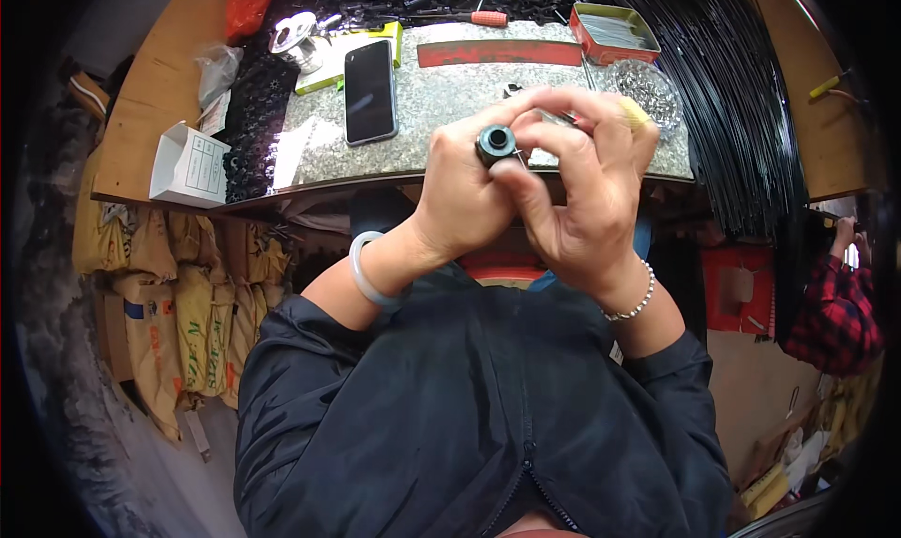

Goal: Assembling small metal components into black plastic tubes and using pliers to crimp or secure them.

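Note:
My left hand (465,186) is closed around a black tubular part (496,143), whose round end with a dark central hole faces up. Right beside it, my right hand (596,195) has its thumb and index finger brought together at the tube's side. A thin, shiny wire-like piece (522,154) shows at those fingertips. Yellow tape (635,114) wraps one right-hand finger. Something reddish and metallic shows partly between the right fingers, too hidden to name. Both hands are raised over the front edge of the stone-topped workbench (413,153).
A phone (371,92) lies left of my hands, near a white box (190,165) and a metal spool (297,40). Behind are a red strip (499,53), a red tin (615,36) and small metal parts (646,92). Long black rods (723,97) cover the right; another person's plaid sleeve (835,313) shows there.

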`<state>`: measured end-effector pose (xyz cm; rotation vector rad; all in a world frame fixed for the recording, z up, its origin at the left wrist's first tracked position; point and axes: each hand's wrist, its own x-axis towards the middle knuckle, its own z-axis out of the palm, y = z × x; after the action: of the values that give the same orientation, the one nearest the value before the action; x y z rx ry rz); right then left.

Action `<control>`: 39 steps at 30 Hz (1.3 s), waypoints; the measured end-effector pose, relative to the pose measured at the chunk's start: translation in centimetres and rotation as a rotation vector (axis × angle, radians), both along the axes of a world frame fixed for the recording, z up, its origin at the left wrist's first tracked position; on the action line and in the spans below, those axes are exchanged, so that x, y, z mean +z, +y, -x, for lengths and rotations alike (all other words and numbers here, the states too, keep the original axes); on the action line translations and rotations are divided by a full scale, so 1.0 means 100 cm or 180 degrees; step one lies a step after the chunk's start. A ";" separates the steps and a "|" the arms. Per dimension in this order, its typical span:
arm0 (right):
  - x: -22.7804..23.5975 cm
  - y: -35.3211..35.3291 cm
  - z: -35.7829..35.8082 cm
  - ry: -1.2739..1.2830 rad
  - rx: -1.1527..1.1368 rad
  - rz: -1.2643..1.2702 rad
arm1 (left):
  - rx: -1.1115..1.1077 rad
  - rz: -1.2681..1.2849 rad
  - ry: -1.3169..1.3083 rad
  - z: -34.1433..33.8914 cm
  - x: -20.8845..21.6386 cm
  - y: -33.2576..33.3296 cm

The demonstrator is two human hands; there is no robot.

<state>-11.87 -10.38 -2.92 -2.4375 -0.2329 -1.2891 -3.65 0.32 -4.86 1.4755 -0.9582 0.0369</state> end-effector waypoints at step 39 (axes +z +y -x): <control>0.030 -0.044 0.050 0.0947 -0.0578 0.1750 | 0.0442 0.0004 0.0577 -0.029 -0.006 0.009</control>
<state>-16.91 -14.80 0.05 -3.1420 -0.3244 -1.0028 -0.72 1.26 -5.44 1.5146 -0.7088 0.0047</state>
